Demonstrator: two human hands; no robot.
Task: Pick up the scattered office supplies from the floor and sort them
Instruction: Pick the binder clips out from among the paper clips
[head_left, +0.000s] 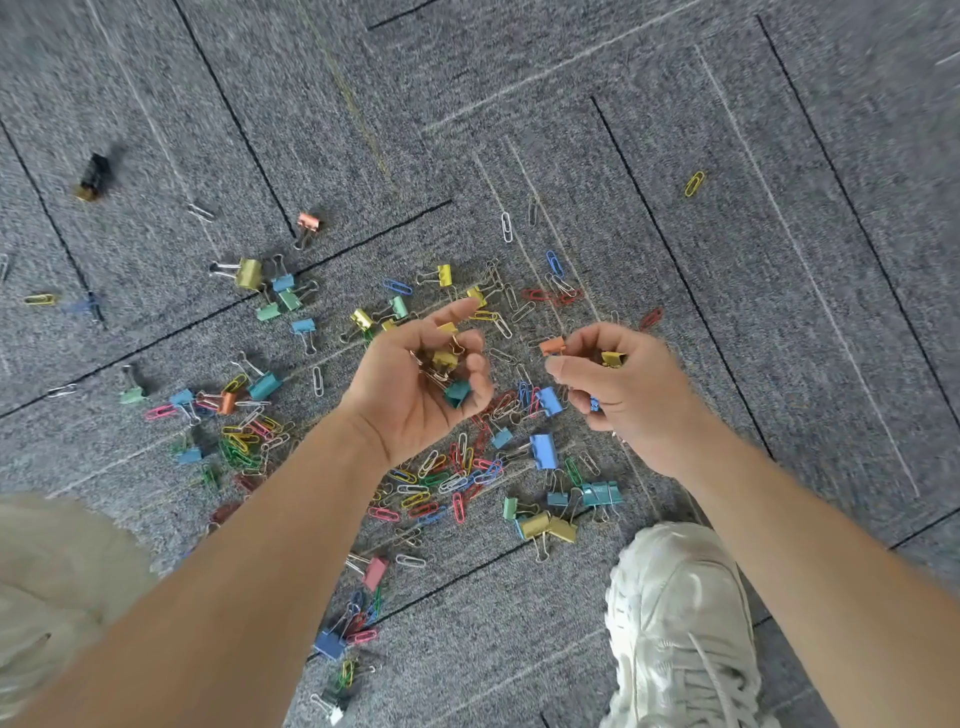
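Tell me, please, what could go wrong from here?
The left hand cups loose binder clips; the teal clip at its edge may slip out. The right hand holds a yellow clip and a blue clip at once; one could drop. The shoe stands close to floor clips and may tread on them.

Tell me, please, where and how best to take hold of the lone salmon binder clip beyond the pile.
Pinch the salmon binder clip by its body, across the two flat faces, coming down from above. It lies alone on the carpet, so nothing crowds it, and its wire handles trail toward the camera, likely harder to pinch.
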